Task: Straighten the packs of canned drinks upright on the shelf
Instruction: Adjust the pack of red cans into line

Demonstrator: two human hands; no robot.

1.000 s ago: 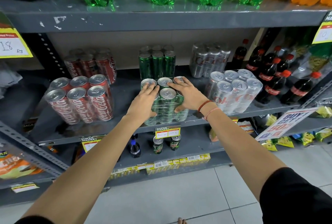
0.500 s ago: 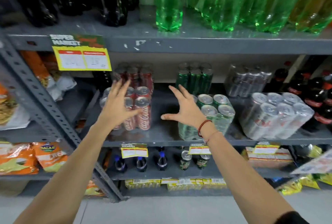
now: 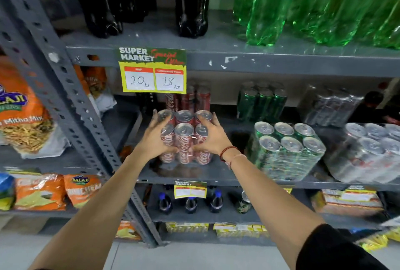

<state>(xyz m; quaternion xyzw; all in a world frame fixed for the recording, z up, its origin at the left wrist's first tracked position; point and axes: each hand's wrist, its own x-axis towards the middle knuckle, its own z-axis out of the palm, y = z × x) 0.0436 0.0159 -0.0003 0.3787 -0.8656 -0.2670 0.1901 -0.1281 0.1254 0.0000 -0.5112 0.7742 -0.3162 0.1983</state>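
Red six-pack of cola cans (image 3: 186, 139) sits on the grey middle shelf (image 3: 216, 175), near its front edge, at centre frame. Pack is shrink-wrapped; can tops tip toward the camera, so it reads as leaning rather than square, though the wide-angle lens makes this hard to judge.

Left hand (image 3: 154, 139) is pressed against the pack's 9 o'clock side, fingers spread and curled over the top left cans. Right hand (image 3: 213, 137) is pressed against the 3 o'clock side, fingers wrapped over the top right cans, thumb across the front. Both hands are grasping the pack between them. Red thread bracelet (image 3: 228, 152) on the right wrist.

At 12 o'clock of the held pack, further back on the same shelf: a second red pack (image 3: 190, 98), standing upright. At 3 o'clock: green six-pack (image 3: 285, 150), tilted toward the front, apart from the right hand. Beyond it at 3 o'clock: silver pack (image 3: 368, 155), also tilted. Yellow price tag (image 3: 152, 70) hangs from the upper shelf edge at 12 o'clock, reading 20 and 18.
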